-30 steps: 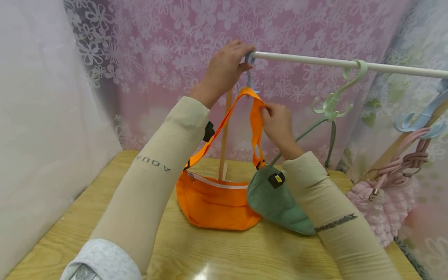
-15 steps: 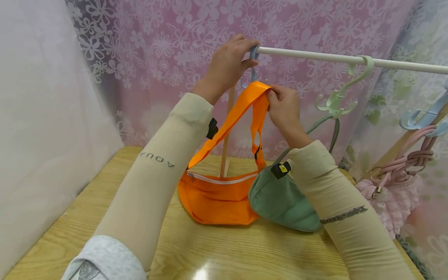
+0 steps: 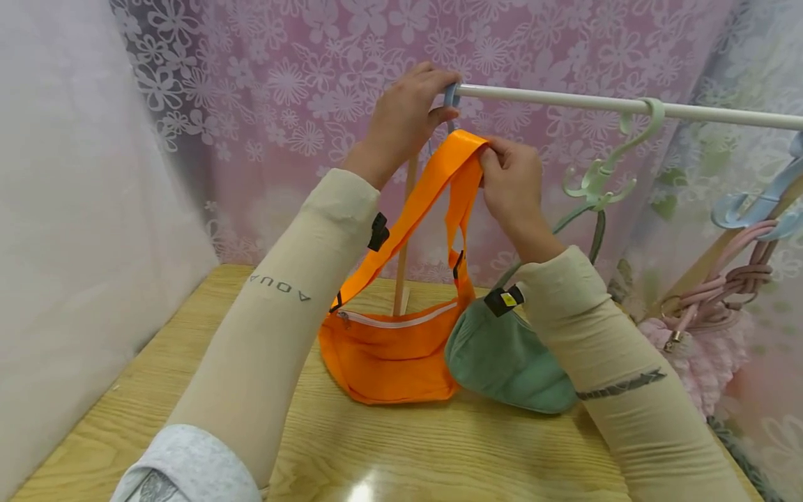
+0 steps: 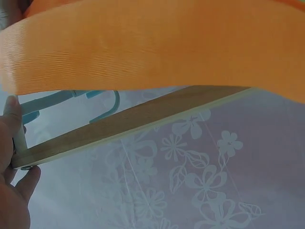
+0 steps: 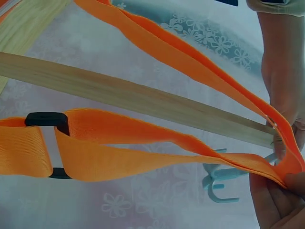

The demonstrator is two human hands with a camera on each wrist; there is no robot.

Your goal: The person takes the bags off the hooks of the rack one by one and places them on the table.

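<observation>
My right hand [image 3: 513,185] pinches the orange strap [image 3: 461,143] near the top of its loop. Below hangs the orange waist bag [image 3: 389,359], its base at the wooden table and its white zipper facing up. The left hand [image 3: 408,115] grips the blue hook [image 3: 452,95] at the left end of the white rod [image 3: 552,96], fingers above and thumb below. The strap's top stands in front of the hook's lower prongs, hiding them in the head view. Blue prongs [image 5: 219,176] show behind the strap in the right wrist view, apart from it.
A green bag [image 3: 511,362] hangs from a green hook [image 3: 599,183] on the rod, partly behind the right forearm. Farther right, a pink bag [image 3: 705,348] hangs on a blue hook [image 3: 759,209]. A wooden post [image 3: 401,272] rises from the table [image 3: 351,453] behind the orange bag.
My right hand has moved up and slightly right, lifting the orange strap's top from the blue hook's prongs to just in front of its stem. The left hand stays on the hook.
</observation>
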